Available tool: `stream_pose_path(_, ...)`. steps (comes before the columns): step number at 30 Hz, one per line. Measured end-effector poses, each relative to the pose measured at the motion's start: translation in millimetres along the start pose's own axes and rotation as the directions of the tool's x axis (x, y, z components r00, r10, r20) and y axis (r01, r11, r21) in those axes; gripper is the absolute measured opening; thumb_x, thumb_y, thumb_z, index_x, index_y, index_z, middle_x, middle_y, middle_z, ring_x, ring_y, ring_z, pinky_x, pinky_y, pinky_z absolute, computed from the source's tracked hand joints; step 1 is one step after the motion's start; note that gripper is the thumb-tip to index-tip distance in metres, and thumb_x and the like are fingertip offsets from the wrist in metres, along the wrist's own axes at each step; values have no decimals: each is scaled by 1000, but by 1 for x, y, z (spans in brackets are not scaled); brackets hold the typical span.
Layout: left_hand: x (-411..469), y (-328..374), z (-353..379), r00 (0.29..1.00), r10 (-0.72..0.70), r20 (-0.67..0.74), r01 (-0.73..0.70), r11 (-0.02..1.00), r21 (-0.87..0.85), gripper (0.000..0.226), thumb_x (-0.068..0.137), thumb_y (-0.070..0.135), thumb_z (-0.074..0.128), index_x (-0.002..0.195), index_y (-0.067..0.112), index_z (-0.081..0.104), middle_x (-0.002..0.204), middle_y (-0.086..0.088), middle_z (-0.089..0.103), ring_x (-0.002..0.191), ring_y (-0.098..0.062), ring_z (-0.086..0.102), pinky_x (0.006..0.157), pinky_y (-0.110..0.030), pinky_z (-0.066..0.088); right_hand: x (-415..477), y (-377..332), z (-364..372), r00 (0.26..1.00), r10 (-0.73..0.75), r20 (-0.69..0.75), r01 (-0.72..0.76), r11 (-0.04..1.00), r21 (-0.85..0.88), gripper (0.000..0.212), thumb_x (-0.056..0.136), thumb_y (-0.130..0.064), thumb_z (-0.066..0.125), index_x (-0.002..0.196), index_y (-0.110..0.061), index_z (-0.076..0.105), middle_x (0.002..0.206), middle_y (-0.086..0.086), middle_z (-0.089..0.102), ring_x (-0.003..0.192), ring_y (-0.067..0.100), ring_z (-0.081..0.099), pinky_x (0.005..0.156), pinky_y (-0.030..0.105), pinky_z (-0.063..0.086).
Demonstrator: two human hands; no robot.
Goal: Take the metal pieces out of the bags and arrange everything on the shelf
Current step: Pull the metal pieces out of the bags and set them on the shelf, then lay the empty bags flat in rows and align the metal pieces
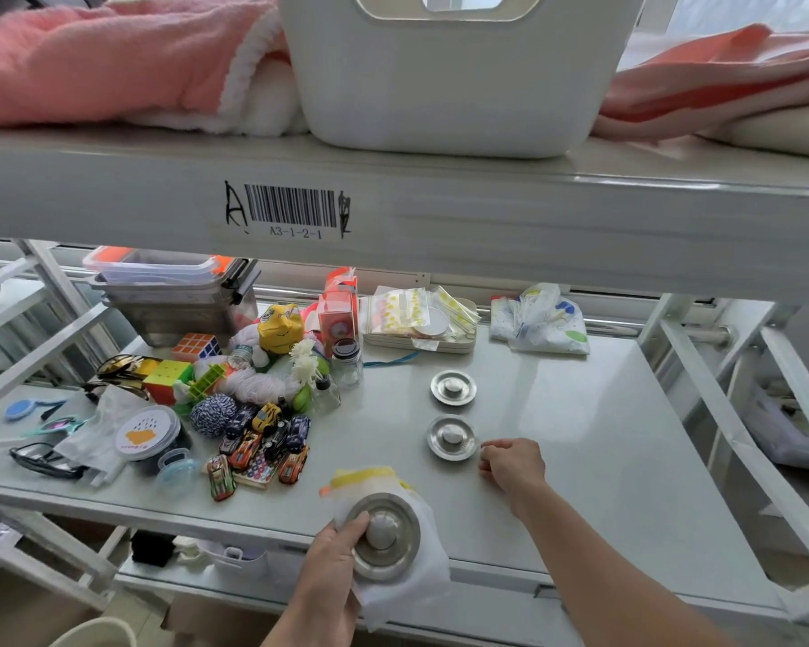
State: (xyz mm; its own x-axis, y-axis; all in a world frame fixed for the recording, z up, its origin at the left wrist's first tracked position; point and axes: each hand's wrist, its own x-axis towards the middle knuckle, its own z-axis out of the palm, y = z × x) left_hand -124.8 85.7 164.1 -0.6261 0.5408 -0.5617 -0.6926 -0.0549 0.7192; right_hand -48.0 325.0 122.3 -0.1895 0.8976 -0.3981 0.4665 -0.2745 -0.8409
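Shelf [580,413]: left hand [328,576] grip holds bagged disc [384,537].

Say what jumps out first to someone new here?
The left hand, low centre, holds a round metal piece against a white bag. Past it, two matching metal discs lie in a line on the shelf, the right hand beside the nearer. A toy heap crowds the left.

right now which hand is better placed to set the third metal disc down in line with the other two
Left. The left hand already holds the metal disc against its bag. The right hand sits beside the nearer placed disc, nothing visible in it.
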Motion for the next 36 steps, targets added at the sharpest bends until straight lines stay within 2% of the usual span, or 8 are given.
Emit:
stream_pose_path(2, 1, 0, 0, 1000, 0, 15, 0, 1000, 11, 15, 93, 1, 53, 100, -4, 65, 67, -18, 76, 55, -26, 74, 48, -31, 58, -18, -5, -3, 998, -67, -4, 67, 997, 25, 19, 82, -5, 61, 68, -10, 73, 60, 9, 69, 51, 20, 64, 70, 42, 64)
stream_pose_path(5, 2, -2, 1, 1000, 6, 13, -6, 999, 34, 15, 92, 1, 54, 102, -3, 64, 72, -19, 77, 60, -27, 74, 52, -33, 60, -75, -9, -5, 929, -208, 306, 177, 976, 126, 13, 85, -11, 68, 77, -4, 74, 61, 8, 65, 50, 16, 58, 51, 32, 53)
stream_pose_path(8, 4, -5, 4, 1000, 14, -12, -13, 998, 61, 25, 91, 5, 57, 113, -6, 62, 99, -32, 73, 80, -36, 71, 68, -40, 60, -123, 0, 0, 826, -279, 489, 318, 948, 3, 19, 72, -29, 79, 80, -12, 77, 62, 4, 69, 51, 13, 61, 45, 27, 49)
stream_pose_path(16, 19, -17, -18, 992, -12, -122, 11, 1000, -10, 57, 82, 46, 60, 119, 3, 67, 119, -25, 70, 112, -39, 66, 99, -57, 48, -129, 22, -1, 871, -191, 453, 155, 981, 116, 9, 75, -2, 75, 83, 0, 72, 64, 8, 66, 56, 17, 64, 52, 28, 54)
stream_pose_path(20, 14, -6, -28, 981, 38, -189, -50, 997, -57, 40, 94, 36, 53, 121, 9, 65, 116, -18, 72, 109, -37, 67, 97, -61, 48, -97, 25, -11, 973, -84, 214, 35, 974, 223, 5, 79, 6, 74, 81, 3, 71, 64, 12, 66, 54, 17, 62, 53, 28, 57)
stream_pose_path(25, 12, -1, -51, 975, 70, -211, -91, 992, -92, 45, 92, 41, 54, 125, 12, 63, 125, -15, 69, 114, -35, 65, 100, -61, 45, -68, 38, -7, 998, 20, 53, -20, 1000, 3, 5, 77, -3, 77, 78, -4, 72, 76, 13, 74, 52, 19, 70, 62, 33, 64)
stream_pose_path(29, 0, 0, -53, 974, 80, -211, -97, 993, -73, 42, 91, 39, 58, 125, 15, 62, 122, -12, 70, 113, -34, 64, 100, -59, 45, -67, 38, 1, 999, -23, 32, 26, 992, -122, 7, 74, -12, 79, 73, -11, 73, 65, 5, 75, 51, 16, 73, 68, 35, 64)
stream_pose_path(36, -14, -5, -42, 997, 65, -31, -67, 995, -70, 35, 95, 28, 54, 122, 10, 65, 116, -15, 74, 104, -30, 70, 87, -43, 55, -90, 34, -11, 993, -117, 22, 118, 986, -120, 17, 82, -26, 74, 77, -10, 71, 69, 7, 73, 52, 17, 70, 63, 38, 64)
